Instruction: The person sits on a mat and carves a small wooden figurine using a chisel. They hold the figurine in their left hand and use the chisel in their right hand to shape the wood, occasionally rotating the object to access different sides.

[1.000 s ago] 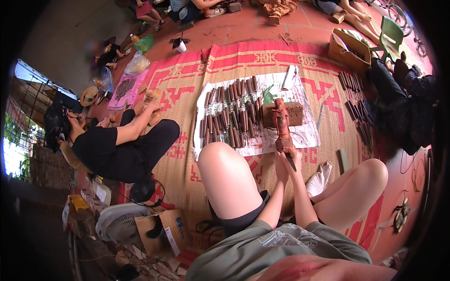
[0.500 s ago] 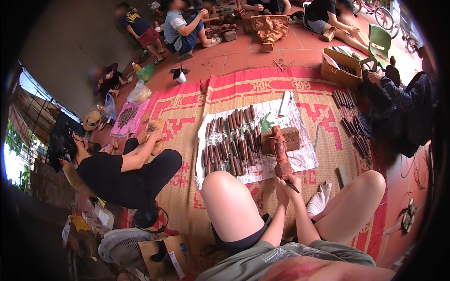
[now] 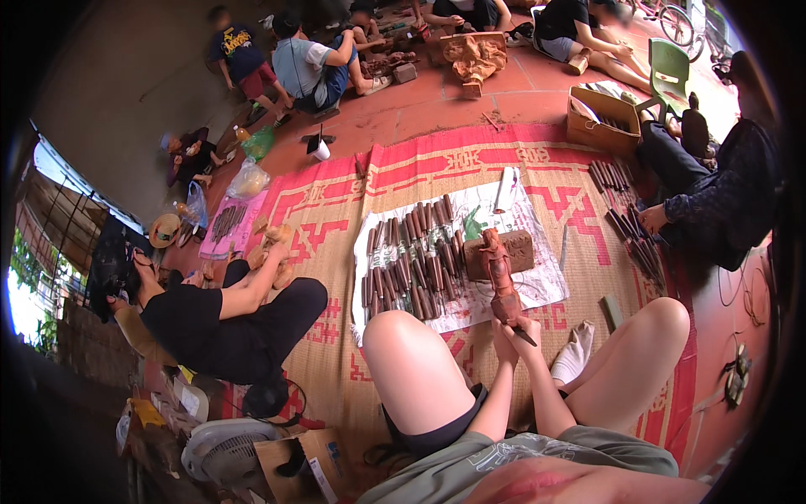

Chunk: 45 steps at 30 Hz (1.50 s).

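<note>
A reddish-brown carved wooden figure stands out from between my knees, its upper part against a brown wooden block. Around the figure's base, my left hand is closed. My right hand is closed beside it on a slender dark carving tool, whose narrow end sticks out toward me; the rest is hidden by the fingers. Both hands are close together. Left of the block, several brown-handled carving tools lie in rows on a white printed cloth.
At right, a co-worker's hand is at more carving tools on the patterned mat. Another person sits at left. A cardboard box, a green chair and a large carving stand farther off.
At right, the co-worker's hand has come down to the tools on the mat. The view has shifted slightly. My hands keep their hold on the figure and tool.
</note>
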### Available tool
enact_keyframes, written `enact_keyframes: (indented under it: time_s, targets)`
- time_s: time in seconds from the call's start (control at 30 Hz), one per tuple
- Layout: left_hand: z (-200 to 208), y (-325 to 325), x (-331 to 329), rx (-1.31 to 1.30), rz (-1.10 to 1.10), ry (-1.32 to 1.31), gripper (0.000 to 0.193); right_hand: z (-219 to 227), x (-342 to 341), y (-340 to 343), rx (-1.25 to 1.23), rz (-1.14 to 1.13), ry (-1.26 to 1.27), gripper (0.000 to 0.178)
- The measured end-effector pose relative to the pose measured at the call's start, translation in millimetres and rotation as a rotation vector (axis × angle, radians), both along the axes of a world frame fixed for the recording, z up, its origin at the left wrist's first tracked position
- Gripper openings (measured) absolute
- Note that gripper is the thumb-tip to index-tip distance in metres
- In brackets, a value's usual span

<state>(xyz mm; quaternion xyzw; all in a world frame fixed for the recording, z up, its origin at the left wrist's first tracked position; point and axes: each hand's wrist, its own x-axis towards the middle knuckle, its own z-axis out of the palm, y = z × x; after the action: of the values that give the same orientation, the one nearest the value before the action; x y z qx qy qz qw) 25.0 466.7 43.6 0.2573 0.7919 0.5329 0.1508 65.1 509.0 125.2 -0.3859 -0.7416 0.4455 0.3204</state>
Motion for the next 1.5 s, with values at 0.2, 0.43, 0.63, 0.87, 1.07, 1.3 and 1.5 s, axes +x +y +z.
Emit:
enact_keyframes:
  time_s: [0.2, 0.43, 0.63, 0.87, 1.07, 1.3, 1.5]
  targets:
    - [-52, 2, -8, 0.23, 0.058, -0.231, 0.04, 14, -16, -1, 0.047, -0.052, 0.141, 0.018]
    - [-29, 14, 0, 0.182, 0.072, -0.185, 0.044, 14, -12, 9, 0.077, -0.103, 0.201, 0.018]
    - [1, 0, -5, 0.051, 0.05, 0.011, 0.049, 3, -6, -2, -0.057, -0.046, 0.003, 0.013]
    - [-1, 1, -6, -0.008, 0.047, -0.064, 0.051, -6, -4, -5, -0.027, -0.069, 0.09, 0.013]
    - [5, -1, -2, 0.006, 0.049, -0.026, 0.051, 14, -17, -4, -0.038, -0.035, 0.156, 0.013]
    - [8, 0, -4, 0.028, 0.07, -0.076, 0.051, -15, -2, -10, -0.241, -0.028, 0.086, 0.012]
    - [11, -2, -3, 0.04, 0.076, -0.095, 0.052, -5, -13, -2, 0.0, -0.088, 0.164, 0.012]
